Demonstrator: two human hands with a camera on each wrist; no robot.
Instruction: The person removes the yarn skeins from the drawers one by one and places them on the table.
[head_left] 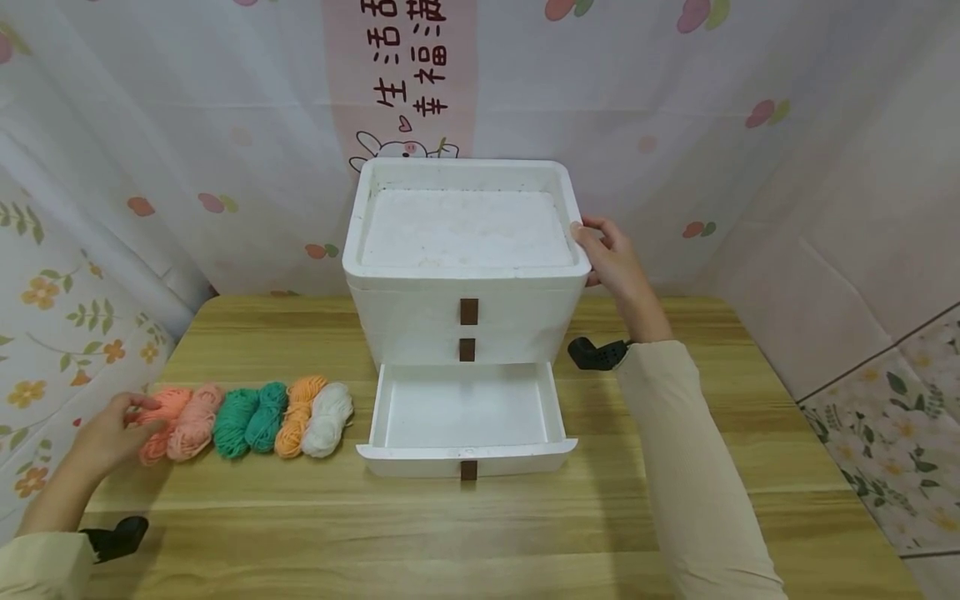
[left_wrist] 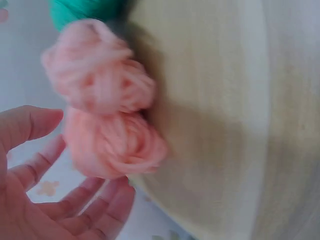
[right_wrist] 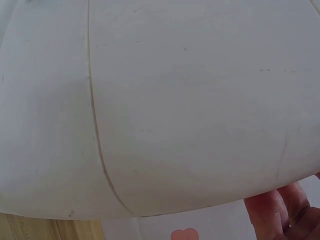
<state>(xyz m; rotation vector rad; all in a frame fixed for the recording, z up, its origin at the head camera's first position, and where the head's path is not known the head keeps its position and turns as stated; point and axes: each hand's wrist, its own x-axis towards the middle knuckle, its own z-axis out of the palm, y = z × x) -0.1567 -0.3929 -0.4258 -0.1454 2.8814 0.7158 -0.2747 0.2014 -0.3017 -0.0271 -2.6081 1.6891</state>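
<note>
My left hand (head_left: pixel 108 437) is at the far left skein of coral yarn (head_left: pixel 155 408), thumb and fingers spread. In the left wrist view, that coral yarn (left_wrist: pixel 117 147) lies beyond the fingertips, with nothing pinched between them. Beside it sits a skein of paler pink yarn (head_left: pixel 197 423). My right hand (head_left: pixel 611 258) grips the upper right edge of a white drawer cabinet (head_left: pixel 408 321), thumb on the rim. The right wrist view shows the cabinet's side wall (right_wrist: pixel 190 110) and some fingers curled at its edge. The bottom drawer (head_left: pixel 468 454) is pulled out, with nothing in it.
Green yarn (head_left: pixel 250 419), orange yarn (head_left: pixel 300 415) and white yarn (head_left: pixel 327 419) continue the row toward the cabinet. All stand on a wooden table (head_left: pixel 465 542). A patterned curtain (head_left: pixel 660 100) hangs close behind the cabinet.
</note>
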